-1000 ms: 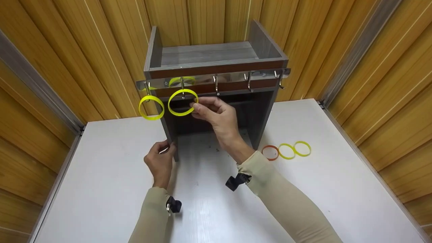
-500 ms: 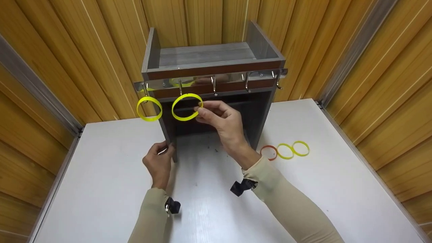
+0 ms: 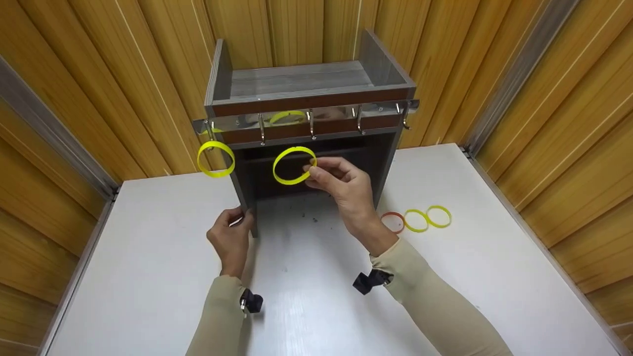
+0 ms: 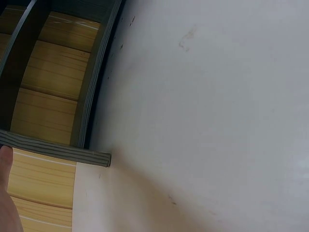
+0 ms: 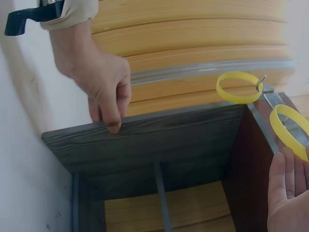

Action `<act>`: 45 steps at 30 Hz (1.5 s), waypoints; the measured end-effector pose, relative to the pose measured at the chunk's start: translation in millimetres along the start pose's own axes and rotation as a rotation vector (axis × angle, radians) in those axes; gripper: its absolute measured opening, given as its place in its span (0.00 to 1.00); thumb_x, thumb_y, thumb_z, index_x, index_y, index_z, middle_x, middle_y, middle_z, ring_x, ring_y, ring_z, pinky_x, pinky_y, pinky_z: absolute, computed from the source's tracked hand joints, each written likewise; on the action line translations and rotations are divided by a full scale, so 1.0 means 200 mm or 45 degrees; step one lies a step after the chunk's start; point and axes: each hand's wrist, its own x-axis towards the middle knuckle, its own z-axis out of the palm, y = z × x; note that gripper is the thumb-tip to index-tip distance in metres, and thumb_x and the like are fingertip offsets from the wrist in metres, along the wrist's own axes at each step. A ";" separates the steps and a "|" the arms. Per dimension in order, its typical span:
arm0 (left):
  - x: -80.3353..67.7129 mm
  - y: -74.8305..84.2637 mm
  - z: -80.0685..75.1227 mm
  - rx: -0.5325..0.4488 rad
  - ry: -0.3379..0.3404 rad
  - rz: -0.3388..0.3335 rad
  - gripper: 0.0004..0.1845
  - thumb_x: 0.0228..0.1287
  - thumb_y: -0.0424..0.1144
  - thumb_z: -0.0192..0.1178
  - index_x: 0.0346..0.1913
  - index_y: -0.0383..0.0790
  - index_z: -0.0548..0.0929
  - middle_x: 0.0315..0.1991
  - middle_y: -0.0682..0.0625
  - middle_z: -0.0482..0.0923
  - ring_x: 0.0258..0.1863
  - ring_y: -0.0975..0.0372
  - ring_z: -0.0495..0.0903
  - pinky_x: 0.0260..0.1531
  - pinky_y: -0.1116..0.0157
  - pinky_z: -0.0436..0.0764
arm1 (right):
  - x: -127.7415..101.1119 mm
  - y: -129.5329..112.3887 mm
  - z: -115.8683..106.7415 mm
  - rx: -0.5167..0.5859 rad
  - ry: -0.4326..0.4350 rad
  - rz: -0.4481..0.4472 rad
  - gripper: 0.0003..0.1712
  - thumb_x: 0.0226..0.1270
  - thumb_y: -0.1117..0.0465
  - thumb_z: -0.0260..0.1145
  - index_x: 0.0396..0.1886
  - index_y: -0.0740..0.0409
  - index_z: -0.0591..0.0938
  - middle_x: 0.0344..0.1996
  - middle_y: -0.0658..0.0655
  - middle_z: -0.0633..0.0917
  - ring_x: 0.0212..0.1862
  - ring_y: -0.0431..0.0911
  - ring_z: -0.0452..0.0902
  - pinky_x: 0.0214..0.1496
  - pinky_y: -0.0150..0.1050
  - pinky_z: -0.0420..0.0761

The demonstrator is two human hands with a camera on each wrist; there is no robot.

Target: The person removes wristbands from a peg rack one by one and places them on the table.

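R hand [image 3: 346, 185] pinches a bright yellow plastic ring [image 3: 294, 165] at its right edge, thumb + index fingertips [image 3: 312, 172] clamped on the band; the ring hangs in the air left of the fingers, in front of the open shelf, below the hook rail and touching no hook. L hand [image 3: 232, 237] grips the front-left edge of the small grey wood-grain shelf unit [image 3: 306, 84], fingers curled round the side panel w/ thumb on the front edge; the right wrist view shows the fingertips [image 5: 113, 125] pressed on the panel's top edge. Above both sets of fingers runs the shiny metal hook rail [image 3: 306, 118]. A second yellow ring [image 3: 215, 158] hangs on the leftmost hook, up and left of the L fingers. On the white surface [image 3: 148, 237], right of the R hand and well apart from it: one orange ring [image 3: 392, 222], then two yellow rings [image 3: 428, 218] in a row, just beside each other.
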 end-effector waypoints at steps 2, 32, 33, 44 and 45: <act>0.00 0.00 0.00 -0.001 0.003 -0.004 0.07 0.49 0.26 0.70 0.33 0.36 0.85 0.33 0.49 0.85 0.35 0.61 0.85 0.33 0.71 0.85 | -0.01 0.01 -0.02 -0.004 0.018 0.014 0.20 0.59 0.63 0.72 0.48 0.69 0.80 0.44 0.69 0.84 0.46 0.61 0.82 0.52 0.52 0.82; 0.00 -0.01 0.01 0.040 0.016 0.016 0.06 0.50 0.27 0.70 0.32 0.36 0.85 0.31 0.49 0.85 0.33 0.62 0.85 0.32 0.70 0.86 | -0.23 0.21 -0.49 -0.110 0.312 0.254 0.27 0.55 0.60 0.75 0.49 0.73 0.78 0.44 0.70 0.82 0.45 0.59 0.82 0.55 0.53 0.80; 0.00 -0.01 0.01 0.037 0.016 0.017 0.06 0.50 0.27 0.70 0.31 0.36 0.85 0.31 0.49 0.85 0.33 0.62 0.85 0.32 0.70 0.86 | -0.24 0.22 -0.51 -0.108 0.320 0.254 0.27 0.55 0.60 0.75 0.49 0.73 0.78 0.44 0.70 0.82 0.45 0.60 0.82 0.55 0.54 0.80; 0.00 0.00 0.04 0.023 0.010 0.027 0.06 0.50 0.27 0.70 0.31 0.35 0.85 0.31 0.48 0.85 0.33 0.61 0.85 0.33 0.66 0.86 | -0.35 0.25 -0.74 -0.262 0.459 0.305 0.27 0.56 0.59 0.75 0.51 0.71 0.78 0.44 0.70 0.83 0.42 0.58 0.84 0.50 0.50 0.83; 0.00 0.00 0.04 0.023 0.009 0.025 0.06 0.49 0.27 0.70 0.31 0.35 0.85 0.31 0.48 0.85 0.33 0.61 0.85 0.33 0.65 0.87 | -0.36 0.25 -0.77 -0.261 0.468 0.298 0.26 0.57 0.60 0.74 0.50 0.71 0.78 0.43 0.70 0.83 0.41 0.57 0.84 0.50 0.52 0.82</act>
